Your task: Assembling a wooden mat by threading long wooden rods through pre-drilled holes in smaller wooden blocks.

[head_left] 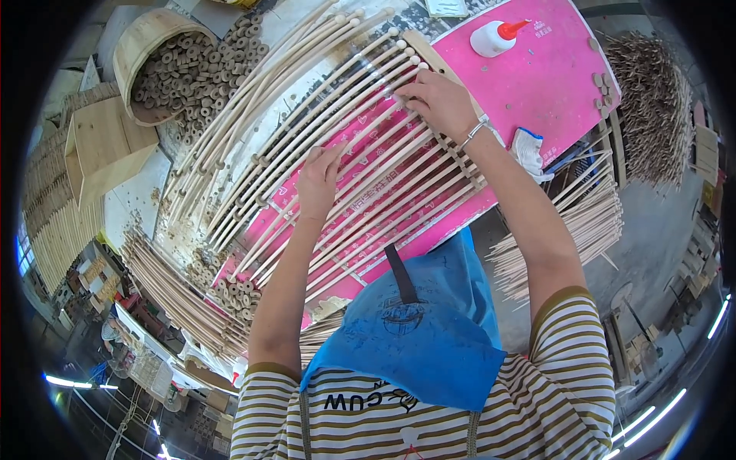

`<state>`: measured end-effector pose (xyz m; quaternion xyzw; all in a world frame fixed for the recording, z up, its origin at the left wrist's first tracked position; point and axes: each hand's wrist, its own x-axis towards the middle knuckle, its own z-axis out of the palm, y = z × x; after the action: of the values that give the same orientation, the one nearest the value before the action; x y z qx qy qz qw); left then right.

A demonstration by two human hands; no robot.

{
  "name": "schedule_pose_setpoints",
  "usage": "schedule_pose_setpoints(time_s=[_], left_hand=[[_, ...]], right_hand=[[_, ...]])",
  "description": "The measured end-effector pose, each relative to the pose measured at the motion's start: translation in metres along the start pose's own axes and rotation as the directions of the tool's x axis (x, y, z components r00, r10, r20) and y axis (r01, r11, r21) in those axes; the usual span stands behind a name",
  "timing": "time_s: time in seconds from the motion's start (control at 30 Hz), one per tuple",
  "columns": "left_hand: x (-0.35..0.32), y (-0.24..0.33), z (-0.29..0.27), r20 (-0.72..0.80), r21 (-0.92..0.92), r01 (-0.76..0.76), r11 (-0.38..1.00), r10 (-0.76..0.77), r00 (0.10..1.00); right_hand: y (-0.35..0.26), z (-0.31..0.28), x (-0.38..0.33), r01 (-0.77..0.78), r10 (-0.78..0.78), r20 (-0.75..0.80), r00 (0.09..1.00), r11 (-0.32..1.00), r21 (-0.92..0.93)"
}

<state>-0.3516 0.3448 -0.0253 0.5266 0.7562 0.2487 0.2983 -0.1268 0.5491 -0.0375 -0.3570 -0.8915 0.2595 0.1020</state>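
Many pale wooden dowels (360,115) lie side by side in a fan across a pink board (537,77). Several carry small wooden rings. Their near ends sit in a wooden cross slat (460,157). My left hand (318,184) rests on the middle of the row, its fingertips pinched on one dowel. My right hand (438,103) is farther along, fingers curled over a dowel near its round-tipped end. A blue apron (414,322) over a striped shirt fills the lower part of the head view.
A white glue bottle with a red cap (494,37) stands on the pink board. A wooden bucket of rings (153,65) and a wooden box (103,146) are at the left. Loose dowels (176,291), thin sticks (590,222), dark sticks (652,107) and a cloth (529,149) lie around.
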Motion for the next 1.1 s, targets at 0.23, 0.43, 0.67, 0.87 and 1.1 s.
schedule_pose_setpoints(time_s=[0.23, 0.43, 0.67, 0.87, 1.1], left_hand=[[-0.002, 0.0, 0.0, 0.004, -0.018, 0.018, 1.0, -0.018, 1.0], [-0.002, -0.001, 0.002, -0.01, -0.013, 0.001, 1.0, -0.001, 1.0], [-0.004, 0.002, 0.001, 0.017, -0.007, 0.036, 0.999, -0.036, 0.999], [-0.003, 0.004, -0.001, 0.037, 0.006, 0.058, 0.998, -0.058, 0.998], [-0.005, 0.001, 0.005, -0.039, 0.181, -0.068, 0.981, 0.077, 0.996]], right_hand=[[-0.003, -0.004, 0.01, -0.002, 0.003, 0.082, 0.997, 1.0, -0.016], [0.004, -0.003, 0.011, 0.015, -0.013, 0.108, 0.994, 1.0, -0.014], [0.002, -0.002, 0.01, 0.002, 0.001, 0.099, 0.995, 1.0, -0.026], [0.008, -0.004, 0.011, 0.041, -0.037, 0.104, 0.994, 0.998, -0.037], [0.005, -0.002, 0.01, 0.004, -0.001, 0.109, 0.994, 0.999, -0.036]])
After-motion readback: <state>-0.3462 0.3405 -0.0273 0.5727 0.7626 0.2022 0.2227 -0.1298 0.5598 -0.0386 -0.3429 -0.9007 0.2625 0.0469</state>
